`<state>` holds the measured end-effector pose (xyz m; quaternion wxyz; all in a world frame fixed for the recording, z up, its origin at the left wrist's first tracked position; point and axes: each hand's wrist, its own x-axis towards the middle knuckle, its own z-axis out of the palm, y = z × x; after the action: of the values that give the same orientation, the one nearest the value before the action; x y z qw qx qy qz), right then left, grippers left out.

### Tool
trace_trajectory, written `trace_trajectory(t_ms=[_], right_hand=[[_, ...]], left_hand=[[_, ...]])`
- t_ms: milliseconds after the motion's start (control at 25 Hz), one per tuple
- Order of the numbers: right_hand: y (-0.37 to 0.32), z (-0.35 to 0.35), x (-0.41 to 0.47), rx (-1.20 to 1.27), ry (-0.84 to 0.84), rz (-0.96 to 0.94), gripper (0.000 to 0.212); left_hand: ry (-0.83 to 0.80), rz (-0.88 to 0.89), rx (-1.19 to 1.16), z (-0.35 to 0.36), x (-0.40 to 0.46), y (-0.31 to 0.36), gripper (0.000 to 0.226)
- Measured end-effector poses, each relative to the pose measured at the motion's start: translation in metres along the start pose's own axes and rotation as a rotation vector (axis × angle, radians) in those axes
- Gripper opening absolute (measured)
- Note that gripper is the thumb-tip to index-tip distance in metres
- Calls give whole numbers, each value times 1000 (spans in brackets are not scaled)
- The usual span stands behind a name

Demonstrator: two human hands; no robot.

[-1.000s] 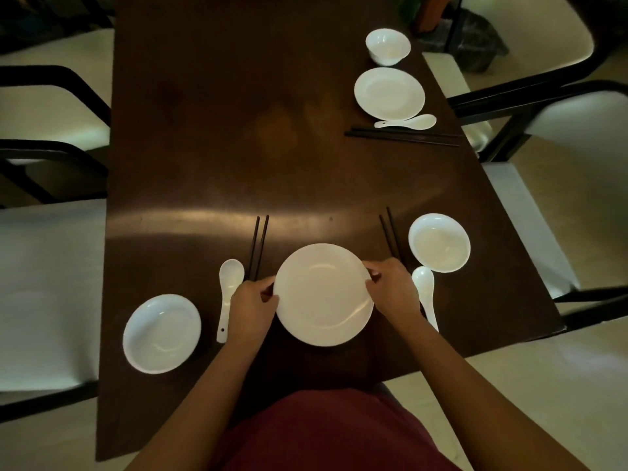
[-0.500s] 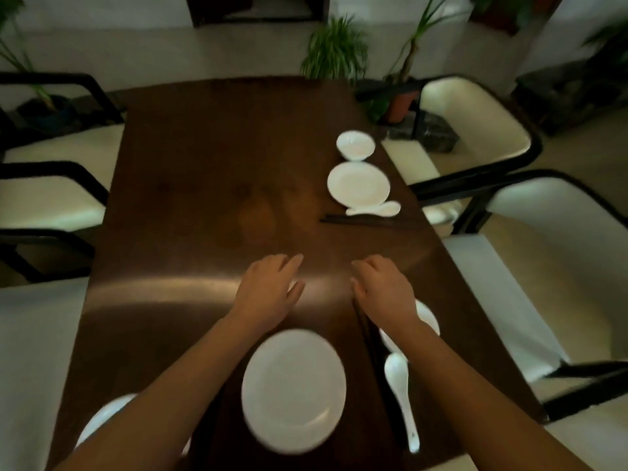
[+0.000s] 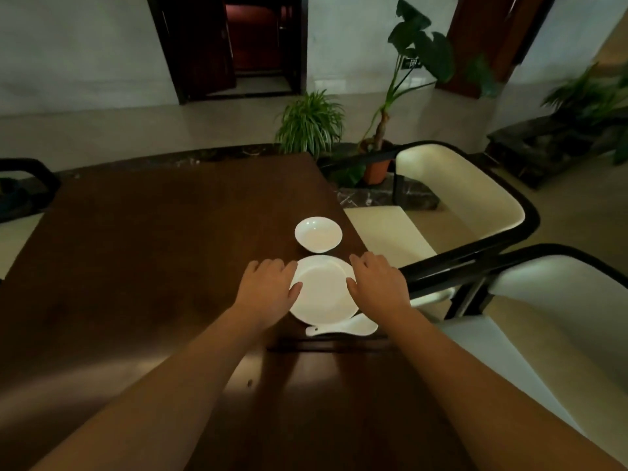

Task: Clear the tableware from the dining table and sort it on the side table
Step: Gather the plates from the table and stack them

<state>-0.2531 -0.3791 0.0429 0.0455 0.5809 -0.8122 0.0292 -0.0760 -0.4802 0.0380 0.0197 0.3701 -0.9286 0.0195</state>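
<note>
From the head view, both arms are reaching out across the dining table [image 3: 142, 253], and the hands are bracketing a white plate [image 3: 321, 290] near the table's right edge. The left hand [image 3: 268, 290] is resting its thumb on the plate's left rim, fingers loosely spread; the right hand [image 3: 379, 283] is touching the right rim the same way, with neither one curling under yet. A small white bowl [image 3: 318, 233] is sitting just beyond the plate, and a white spoon [image 3: 341, 329] is lying against its near rim. That spoon is running left to right, handle end pointing left, bowl end right. Dark chopsticks [image 3: 326, 346] are lying parallel just nearer, hard to make out. Risk here: lifting the plate may be nudging the spoon toward the nearby edge, and a thin rim hold could be slipping.
</note>
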Motion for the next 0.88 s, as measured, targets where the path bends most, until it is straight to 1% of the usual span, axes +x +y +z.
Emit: trace_trajectory(t_ms=[80, 160, 280, 360, 440, 520, 600, 640, 720, 760, 800, 880], right_hand=[[16, 29, 30, -16, -57, 5, 44], [25, 50, 46, 3, -133, 36, 46], [32, 83, 64, 90, -262, 114, 40], [33, 96, 70, 152, -317, 160, 33], [34, 105, 74, 291, -316, 225, 28], [33, 109, 76, 461, -293, 310, 24], [34, 108, 77, 625, -259, 417, 22], [34, 107, 76, 717, -254, 472, 22], [33, 100, 75, 915, -254, 575, 21], [31, 94, 74, 985, -249, 614, 18], [28, 85, 72, 1036, -250, 645, 19], [20, 66, 64, 1135, -270, 659, 22]], left_hand=[[-46, -59, -5, 29, 35, -7, 43], [-97, -158, -36, 49, 53, -14, 46], [-198, -331, -186, 81, 69, -15, 55], [-255, -415, -311, 93, 71, -11, 56], [-236, -505, -482, 97, 70, -9, 47], [-205, -617, -733, 95, 68, -7, 36], [-193, -725, -978, 92, 67, -7, 35], [-181, -757, -1062, 91, 65, -8, 36], [-153, -796, -1168, 86, 59, -11, 35], [-144, -807, -1206, 82, 56, -13, 35], [-140, -811, -1237, 77, 52, -15, 35], [-146, -803, -1297, 60, 40, -22, 33]])
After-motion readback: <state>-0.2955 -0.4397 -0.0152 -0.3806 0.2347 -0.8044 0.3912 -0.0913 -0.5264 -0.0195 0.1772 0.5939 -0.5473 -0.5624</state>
